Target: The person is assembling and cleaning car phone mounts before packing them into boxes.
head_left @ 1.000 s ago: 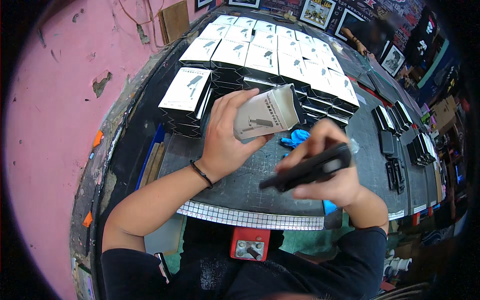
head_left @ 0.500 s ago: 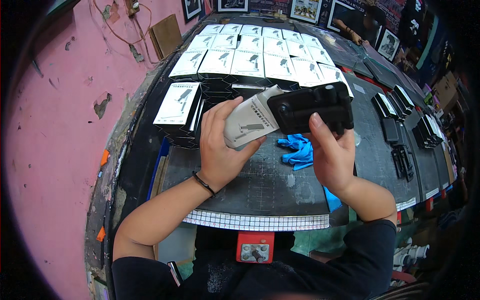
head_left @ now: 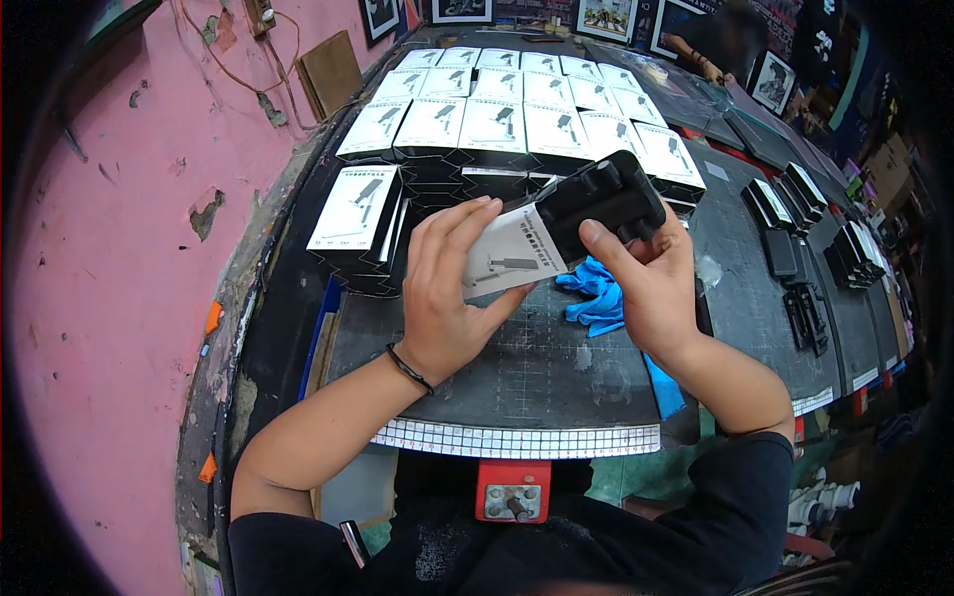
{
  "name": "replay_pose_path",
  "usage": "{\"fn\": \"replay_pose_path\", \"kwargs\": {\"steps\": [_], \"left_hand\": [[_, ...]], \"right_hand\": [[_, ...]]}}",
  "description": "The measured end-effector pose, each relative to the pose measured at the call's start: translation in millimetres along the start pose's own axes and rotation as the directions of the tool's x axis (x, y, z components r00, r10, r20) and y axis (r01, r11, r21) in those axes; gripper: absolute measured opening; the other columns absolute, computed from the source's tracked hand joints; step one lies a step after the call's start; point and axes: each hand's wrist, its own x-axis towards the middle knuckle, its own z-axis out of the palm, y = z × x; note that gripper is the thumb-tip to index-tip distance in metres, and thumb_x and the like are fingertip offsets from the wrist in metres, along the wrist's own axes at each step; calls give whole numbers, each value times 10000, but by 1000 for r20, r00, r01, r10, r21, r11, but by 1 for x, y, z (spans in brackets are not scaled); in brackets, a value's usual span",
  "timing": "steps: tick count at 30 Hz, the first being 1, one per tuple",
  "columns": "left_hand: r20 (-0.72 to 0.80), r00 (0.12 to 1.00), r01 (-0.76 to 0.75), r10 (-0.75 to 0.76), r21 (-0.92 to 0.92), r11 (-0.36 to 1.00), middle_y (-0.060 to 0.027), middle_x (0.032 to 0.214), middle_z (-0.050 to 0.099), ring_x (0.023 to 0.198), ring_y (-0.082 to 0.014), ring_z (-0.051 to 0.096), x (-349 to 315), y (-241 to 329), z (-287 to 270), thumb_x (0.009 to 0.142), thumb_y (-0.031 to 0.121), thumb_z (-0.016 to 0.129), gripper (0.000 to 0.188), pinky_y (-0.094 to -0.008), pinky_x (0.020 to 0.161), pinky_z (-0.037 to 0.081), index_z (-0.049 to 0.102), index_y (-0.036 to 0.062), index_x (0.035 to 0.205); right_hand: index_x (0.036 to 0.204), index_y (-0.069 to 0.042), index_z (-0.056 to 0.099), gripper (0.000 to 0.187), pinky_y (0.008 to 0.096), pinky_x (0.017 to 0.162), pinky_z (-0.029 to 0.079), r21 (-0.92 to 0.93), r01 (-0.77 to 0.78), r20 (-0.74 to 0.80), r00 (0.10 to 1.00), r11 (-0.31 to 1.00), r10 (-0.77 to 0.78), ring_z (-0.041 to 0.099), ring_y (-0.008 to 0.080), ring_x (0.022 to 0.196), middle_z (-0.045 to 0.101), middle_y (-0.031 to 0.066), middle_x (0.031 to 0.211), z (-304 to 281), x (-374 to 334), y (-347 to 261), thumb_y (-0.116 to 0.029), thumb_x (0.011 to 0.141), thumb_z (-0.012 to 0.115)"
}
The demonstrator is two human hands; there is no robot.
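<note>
My left hand (head_left: 437,283) is wrapped round a small white carton (head_left: 512,256) printed with a picture of a stand. Between the fingers and thumb of my right hand (head_left: 656,283) is a black folding phone stand (head_left: 602,191). One end of the stand sits at the carton's open right end, partly inside it, and the rest sticks out. Both are held tilted above the black cutting mat. Blue gloves (head_left: 596,298) lie crumpled on the mat below.
Rows of white printed boxes (head_left: 494,122) fill the far part of the table, with a stack (head_left: 358,214) at the left. Black stands (head_left: 805,318) and more boxes (head_left: 860,253) lie to the right. A pink wall (head_left: 109,298) borders the left. Another person's hand (head_left: 711,72) shows far right.
My right hand has moved the stand left and turned it, so that it reaches deeper into the carton. The left hand keeps its hold on the carton.
</note>
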Motion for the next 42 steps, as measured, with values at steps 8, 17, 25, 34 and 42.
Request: {"fn": "replay_pose_path", "kwargs": {"steps": [8, 17, 25, 34, 42], "left_hand": [[50, 996, 72, -74, 32, 997, -164, 1455, 613, 1350, -347, 586, -2, -1, 2, 738, 177, 985, 898, -464, 1128, 495, 576, 66, 1530], [58, 994, 95, -94, -4, 996, -191, 1462, 604, 1340, -355, 599, -4, 0, 3, 763, 204, 975, 923, -469, 1117, 514, 548, 60, 1569], [53, 996, 67, -68, 32, 997, -194, 1465, 610, 1347, -359, 598, -3, -1, 4, 756, 196, 976, 935, -468, 1117, 514, 546, 56, 1575], [72, 991, 108, -110, 31, 994, -188, 1454, 618, 1340, -355, 604, -2, -3, 5, 738, 170, 981, 932, -463, 1116, 516, 558, 58, 1561], [49, 995, 88, -89, 20, 996, -181, 1455, 609, 1360, -350, 583, -3, -5, 3, 753, 185, 978, 925, -469, 1129, 501, 556, 76, 1569]], "right_hand": [[1690, -41, 349, 738, 289, 975, 598, -63, 70, 41, 997, 996, -68, 678, 151, 1199, 576, 116, 1383, 3, 1, 27, -39, 1046, 708], [1576, -35, 541, 530, 249, 939, 597, -135, 234, 48, 972, 963, -230, 633, 113, 1167, 553, 80, 1309, 4, 0, 25, 63, 1060, 619], [1365, 31, 612, 337, 290, 956, 657, 27, 245, -76, 967, 969, -242, 711, 149, 1152, 703, 138, 1265, 5, 2, 36, 47, 1038, 690], [1396, 38, 624, 399, 240, 819, 669, 23, 131, -64, 990, 991, -129, 724, 141, 1135, 712, 134, 1263, 0, 5, 39, 33, 1014, 740], [1296, 33, 758, 330, 256, 847, 637, -150, 220, 24, 975, 964, -219, 732, 154, 1101, 706, 146, 1282, 4, -3, 42, 29, 967, 785]]}}
